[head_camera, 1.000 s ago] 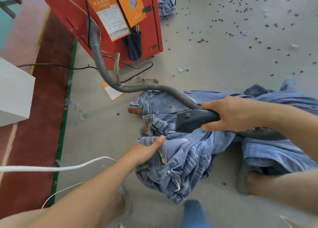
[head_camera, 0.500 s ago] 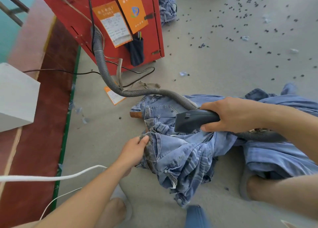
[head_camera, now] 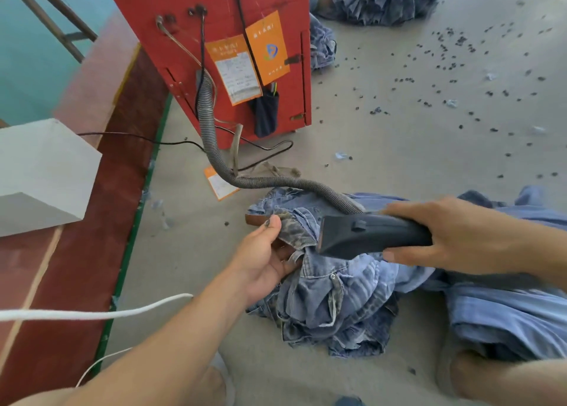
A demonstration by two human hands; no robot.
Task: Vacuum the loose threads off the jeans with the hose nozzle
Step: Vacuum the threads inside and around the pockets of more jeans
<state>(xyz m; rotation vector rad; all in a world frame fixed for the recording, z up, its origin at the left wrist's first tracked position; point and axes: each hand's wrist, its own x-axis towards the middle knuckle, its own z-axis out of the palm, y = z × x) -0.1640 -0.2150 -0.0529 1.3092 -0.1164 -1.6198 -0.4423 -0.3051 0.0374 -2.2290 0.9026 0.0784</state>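
Left hand (head_camera: 264, 258): thumb and curled fingers pinch a frayed fold of the jeans (head_camera: 352, 298), bunched on the floor.
Right hand (head_camera: 441, 237): wrapped fully around the nozzle (head_camera: 368, 235) body.
Nozzle axis: near horizontal, mouth pointing left at the pinched fold, just beside it.
Hose (head_camera: 214, 154): runs back to the red cabinet (head_camera: 221, 22).
Risk: loose cloth may be sucked into the mouth, sealing it; a taut hose could drag the nozzle aside.
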